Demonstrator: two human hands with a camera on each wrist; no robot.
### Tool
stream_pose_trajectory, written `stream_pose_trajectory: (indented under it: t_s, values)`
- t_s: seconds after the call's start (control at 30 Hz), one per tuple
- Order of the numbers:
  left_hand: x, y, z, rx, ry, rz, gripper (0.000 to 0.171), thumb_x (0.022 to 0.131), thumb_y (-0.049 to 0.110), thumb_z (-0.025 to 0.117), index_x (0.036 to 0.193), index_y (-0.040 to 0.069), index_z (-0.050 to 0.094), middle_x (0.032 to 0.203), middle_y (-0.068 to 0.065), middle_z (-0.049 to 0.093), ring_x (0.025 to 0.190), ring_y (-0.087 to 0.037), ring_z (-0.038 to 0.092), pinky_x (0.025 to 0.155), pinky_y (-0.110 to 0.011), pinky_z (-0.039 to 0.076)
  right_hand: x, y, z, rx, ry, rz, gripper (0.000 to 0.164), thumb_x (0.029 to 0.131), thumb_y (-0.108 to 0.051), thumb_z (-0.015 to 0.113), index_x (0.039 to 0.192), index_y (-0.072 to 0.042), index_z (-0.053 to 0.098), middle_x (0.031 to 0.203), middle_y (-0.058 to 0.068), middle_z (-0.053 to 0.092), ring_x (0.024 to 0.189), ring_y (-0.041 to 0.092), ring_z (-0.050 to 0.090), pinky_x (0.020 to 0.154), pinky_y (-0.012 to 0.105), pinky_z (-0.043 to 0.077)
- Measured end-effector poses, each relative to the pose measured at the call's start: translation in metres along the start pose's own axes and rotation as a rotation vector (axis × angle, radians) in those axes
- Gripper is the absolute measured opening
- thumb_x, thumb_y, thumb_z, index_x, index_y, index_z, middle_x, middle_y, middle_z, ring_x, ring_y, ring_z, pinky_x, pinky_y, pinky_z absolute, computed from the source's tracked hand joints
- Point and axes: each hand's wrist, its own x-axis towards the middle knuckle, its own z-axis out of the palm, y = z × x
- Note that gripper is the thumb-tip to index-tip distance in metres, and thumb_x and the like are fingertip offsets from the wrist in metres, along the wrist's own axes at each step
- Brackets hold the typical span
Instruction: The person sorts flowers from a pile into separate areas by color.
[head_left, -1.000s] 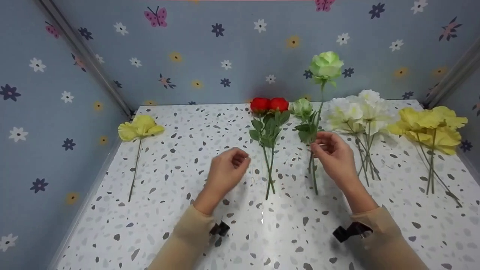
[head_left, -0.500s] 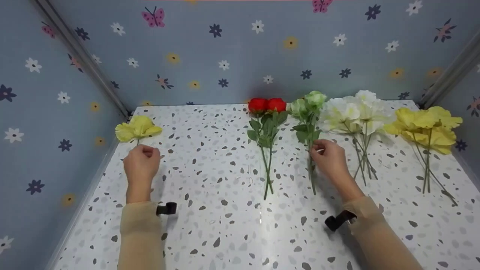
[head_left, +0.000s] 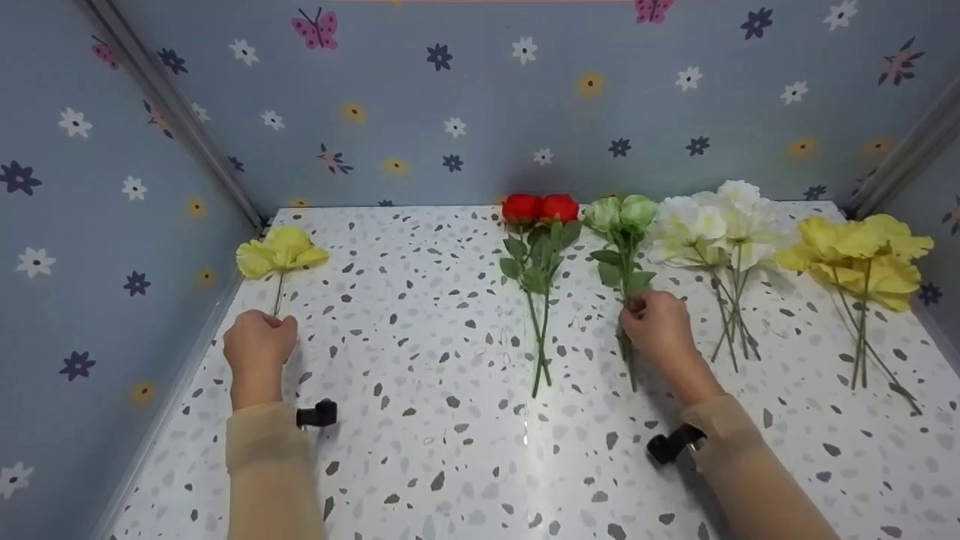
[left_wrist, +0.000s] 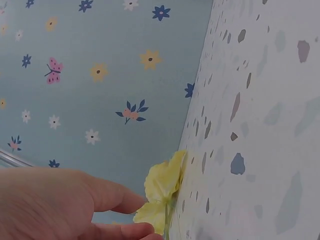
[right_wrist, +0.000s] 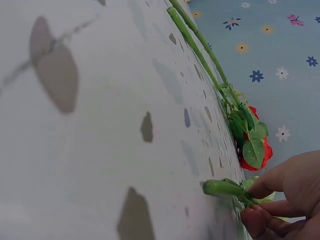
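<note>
At the left of the table lies a yellow artificial flower, head toward the back wall. My left hand is at its stem, fingers curled. In the left wrist view a gap shows between fingertips beside the yellow flower; whether they grip the stem is unclear. Two light green roses lie side by side right of the middle. My right hand pinches a green rose stem below the leaves. The right wrist view shows thumb and fingers on the green stem, partly hiding the bloom.
Two red roses with crossed stems lie left of the green ones. White flowers and a yellow bunch lie to the right. Patterned walls enclose the back and sides of the speckled table.
My left hand has moved from the middle to the left yellow flower, then slightly nearer me. My right hand has lowered the raised green rose beside the other one.
</note>
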Motion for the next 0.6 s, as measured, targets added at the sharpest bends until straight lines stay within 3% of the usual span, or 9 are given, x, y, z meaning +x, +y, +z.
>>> stream_pose_trajectory:
  t_s: [0.17,0.3,0.53,0.6]
  values:
    - [0.002,-0.003,0.003,0.037,-0.030,0.006,0.044,0.098,0.030,0.054,0.116,-0.009,0.061,0.119,-0.030,0.061,0.110,-0.047,0.055,0.097,-0.058,0.045,-0.003,-0.003,0.001,0.041,-0.027,-0.006,0.020,0.089,-0.006,0.064,0.104,0.005,0.072,0.091,0.017,0.070,0.079,0.027,0.065,0.062,0.034,0.054]
    - [0.003,-0.006,0.005,0.026,-0.017,0.012,0.044,0.097,0.027,0.055,0.118,-0.011,0.060,0.120,-0.032,0.060,0.113,-0.049,0.054,0.099,-0.059,0.043,-0.005,-0.005,0.000,0.068,-0.062,0.000,0.026,0.089,-0.005,0.063,0.111,0.006,0.070,0.096,0.018,0.070,0.081,0.026,0.067,0.064,0.033,0.056]
    - [0.006,-0.016,0.007,0.010,0.144,0.033,0.023,0.090,0.011,0.055,0.093,-0.010,0.064,0.102,-0.032,0.064,0.104,-0.052,0.056,0.090,-0.060,0.043,-0.007,-0.007,-0.004,0.058,-0.082,0.010,0.029,0.091,-0.008,0.062,0.115,0.005,0.070,0.099,0.018,0.072,0.084,0.028,0.069,0.067,0.035,0.058]
    - [0.006,-0.018,0.006,0.026,0.146,0.012,0.021,0.089,0.007,0.053,0.092,-0.011,0.064,0.101,-0.034,0.063,0.103,-0.053,0.055,0.089,-0.061,0.043,-0.008,-0.009,-0.005,0.055,-0.089,0.013,0.030,0.092,-0.009,0.062,0.117,0.005,0.070,0.101,0.018,0.072,0.087,0.028,0.069,0.070,0.037,0.058]
